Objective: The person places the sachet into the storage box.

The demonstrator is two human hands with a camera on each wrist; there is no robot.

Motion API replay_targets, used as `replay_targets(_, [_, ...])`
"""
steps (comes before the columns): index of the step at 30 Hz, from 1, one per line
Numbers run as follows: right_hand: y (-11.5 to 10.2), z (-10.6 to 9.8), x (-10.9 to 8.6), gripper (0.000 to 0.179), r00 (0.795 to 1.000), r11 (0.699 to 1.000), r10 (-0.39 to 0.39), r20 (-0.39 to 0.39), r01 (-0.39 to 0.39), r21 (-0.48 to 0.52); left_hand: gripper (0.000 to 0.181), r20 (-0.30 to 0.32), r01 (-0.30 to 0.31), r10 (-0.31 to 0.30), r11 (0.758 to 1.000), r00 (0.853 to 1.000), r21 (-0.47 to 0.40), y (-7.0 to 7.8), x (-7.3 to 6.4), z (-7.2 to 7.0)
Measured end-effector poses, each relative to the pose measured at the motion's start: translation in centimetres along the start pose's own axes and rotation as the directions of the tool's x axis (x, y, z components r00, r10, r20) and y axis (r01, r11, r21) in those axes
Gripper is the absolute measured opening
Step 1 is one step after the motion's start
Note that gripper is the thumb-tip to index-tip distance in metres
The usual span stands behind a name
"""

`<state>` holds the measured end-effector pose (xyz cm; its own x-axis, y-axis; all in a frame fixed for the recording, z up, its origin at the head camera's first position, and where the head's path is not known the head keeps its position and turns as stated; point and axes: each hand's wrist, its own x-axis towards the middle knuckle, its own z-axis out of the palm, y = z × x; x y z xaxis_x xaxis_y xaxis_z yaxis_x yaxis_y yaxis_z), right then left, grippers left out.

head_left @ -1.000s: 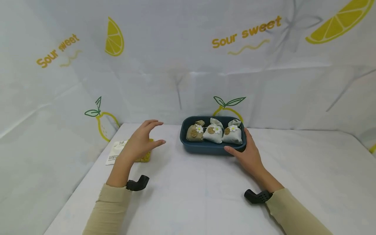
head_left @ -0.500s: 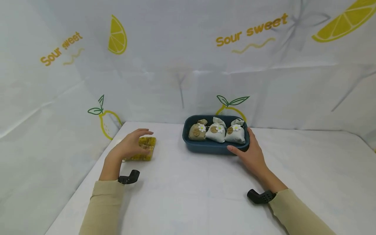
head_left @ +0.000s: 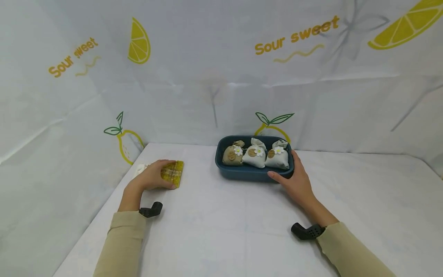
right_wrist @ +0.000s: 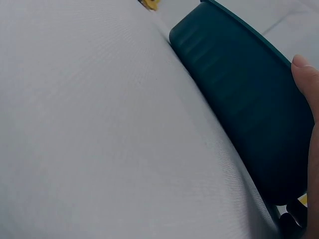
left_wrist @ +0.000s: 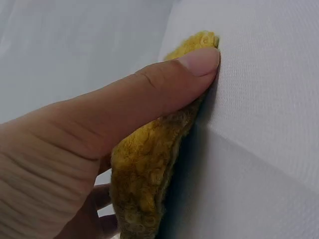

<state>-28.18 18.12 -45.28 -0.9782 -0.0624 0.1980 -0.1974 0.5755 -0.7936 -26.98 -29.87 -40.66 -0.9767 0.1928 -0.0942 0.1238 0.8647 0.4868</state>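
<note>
At the left of the head view my left hand (head_left: 151, 176) pinches a fuzzy yellow plaid cloth square (head_left: 173, 172). In the left wrist view the thumb (left_wrist: 199, 62) lies across the fuzzy yellow cloth (left_wrist: 144, 169), close over the white tabletop. My right hand (head_left: 295, 184) grips the right end of a dark blue-green tub (head_left: 249, 176), its thumb on the front rim. Inside the tub sit three small tied sachets: a tan one (head_left: 230, 156), a white one (head_left: 252, 158) and another white one (head_left: 278, 159), each with a daisy.
A white printed packet (head_left: 141, 168) lies partly hidden behind my left hand. The white table (head_left: 214, 223) meets a lemon-print cloth backdrop (head_left: 187, 104) right behind the tub.
My left hand has moved left and down onto the yellow plaid cloth and now pinches it. The right hand keeps its grip on the tub; the head view has shifted slightly.
</note>
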Motion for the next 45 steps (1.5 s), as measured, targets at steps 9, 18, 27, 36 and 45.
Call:
replay_targets(9, [0.0,0.1,0.0,0.112,1.000,1.000,0.013,0.011,-0.013,0.001,0.090,-0.021,0.035,-0.034,0.998,0.999,0.049,-0.1,0.1,0.1])
replay_targets(18, [0.1,0.1,0.0,0.112,1.000,1.000,0.015,0.006,-0.015,0.006,0.084,-0.051,-0.004,0.006,0.999,0.999,0.044,0.1,0.4,0.1])
replay_targets(27, [0.4,0.2,-0.1,0.112,1.000,1.000,0.020,0.004,-0.020,0.002,0.078,-0.124,-0.040,0.044,0.999,0.991,0.037,0.5,0.8,0.2])
replay_targets(36, [0.1,-0.1,0.0,0.113,1.000,1.000,0.013,0.000,-0.013,0.008,0.072,-0.233,-0.108,0.111,0.994,0.966,0.027,1.8,1.3,0.1])
replay_targets(45, [0.0,0.2,0.2,0.113,1.000,1.000,0.023,0.008,-0.023,0.006,0.074,-0.242,-0.136,0.140,0.990,0.960,0.033,3.5,1.0,0.0])
